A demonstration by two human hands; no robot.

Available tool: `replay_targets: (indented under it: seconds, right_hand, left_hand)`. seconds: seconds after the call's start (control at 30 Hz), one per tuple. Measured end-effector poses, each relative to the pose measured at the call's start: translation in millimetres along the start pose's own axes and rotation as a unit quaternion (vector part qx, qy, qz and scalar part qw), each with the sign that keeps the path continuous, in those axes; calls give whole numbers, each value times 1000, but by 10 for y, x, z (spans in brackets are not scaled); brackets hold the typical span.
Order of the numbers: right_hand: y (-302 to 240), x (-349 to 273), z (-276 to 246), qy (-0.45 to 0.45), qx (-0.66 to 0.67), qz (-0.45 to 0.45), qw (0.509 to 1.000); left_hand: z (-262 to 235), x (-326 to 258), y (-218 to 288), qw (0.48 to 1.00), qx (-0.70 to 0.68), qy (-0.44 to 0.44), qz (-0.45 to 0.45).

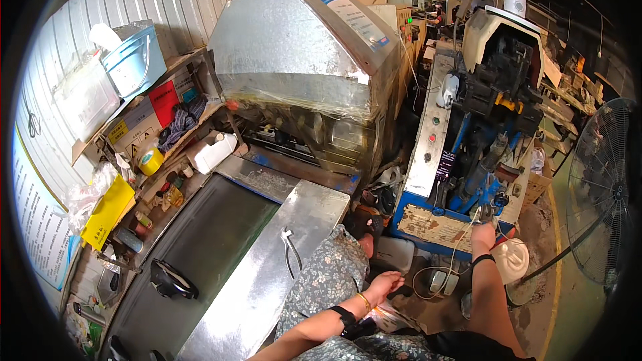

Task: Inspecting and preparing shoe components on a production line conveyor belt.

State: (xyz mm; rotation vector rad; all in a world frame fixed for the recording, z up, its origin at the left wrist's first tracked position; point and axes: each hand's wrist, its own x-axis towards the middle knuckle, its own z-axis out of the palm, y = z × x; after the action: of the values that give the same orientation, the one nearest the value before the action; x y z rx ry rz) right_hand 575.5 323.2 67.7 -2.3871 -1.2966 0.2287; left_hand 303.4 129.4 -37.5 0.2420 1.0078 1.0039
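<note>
Cluttered workshop floor beside a steel worktop (267, 281): right hand (483, 232), fingers hidden so its grip cannot be told, reaches up to the blue machine's lower front edge (435, 227), while left hand (382, 287) hangs loosely open, farther away.

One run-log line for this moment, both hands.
left hand: open, low by knee | right hand: raised at blue machine base, grip unclear | pliers: on steel table

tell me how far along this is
Done: one dark shoe upper lies on the conveyor belt. In hand: the right hand reaches up to the blue machine, and whether it grips anything cannot be told; the left hand hangs open by the knee. Left: cannot tell.
</note>
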Motion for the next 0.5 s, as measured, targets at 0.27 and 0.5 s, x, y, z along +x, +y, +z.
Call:
replay_targets:
  seconds: [0.27,0.5]
  right_hand:
    - [25,39,59,16,-10,11,1000]
    - [18,19,31,20,-2,0,1000]
  left_hand:
    - [-22,43,-12,999,-46,17,13]
    - [51,38,14,1000,-8,27,5]
